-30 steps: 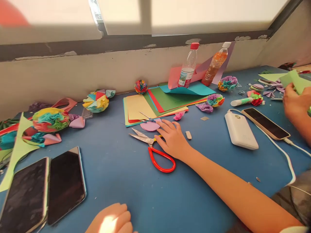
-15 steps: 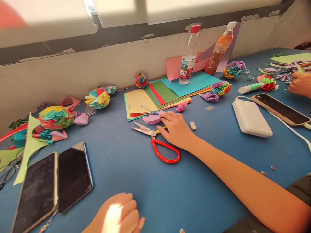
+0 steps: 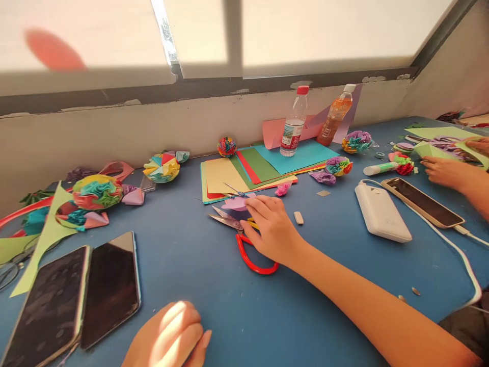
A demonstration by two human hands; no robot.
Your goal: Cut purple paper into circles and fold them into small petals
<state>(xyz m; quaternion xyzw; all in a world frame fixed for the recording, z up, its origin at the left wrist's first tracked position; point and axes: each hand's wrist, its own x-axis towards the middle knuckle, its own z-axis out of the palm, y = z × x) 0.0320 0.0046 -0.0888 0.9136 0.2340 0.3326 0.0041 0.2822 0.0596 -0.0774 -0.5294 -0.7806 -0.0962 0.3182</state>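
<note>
My right hand reaches over the scissors with its fingertips closed on the edge of a light purple paper circle. The circle's edge looks slightly lifted, and the thumb is partly behind the scissors' handle area. These scissors have red grips, and their blades lie apart, pointing left. Smaller scissors with blue handles lie just beyond the circle. A crumpled pink paper piece and a small eraser are right of the fingers. My left hand rests in a loose fist near the front edge; nothing shows in it.
Coloured paper sheets bear a red-capped bottle. Paper flowers line the wall side. Two phones lie at left; a white power bank with cable is at right. Another person's hand handles green paper.
The view has tilted up. My right fingers have drawn together at the purple circle, whose edge now rises. My left hand stays fisted. The other person's hands have come further into view.
</note>
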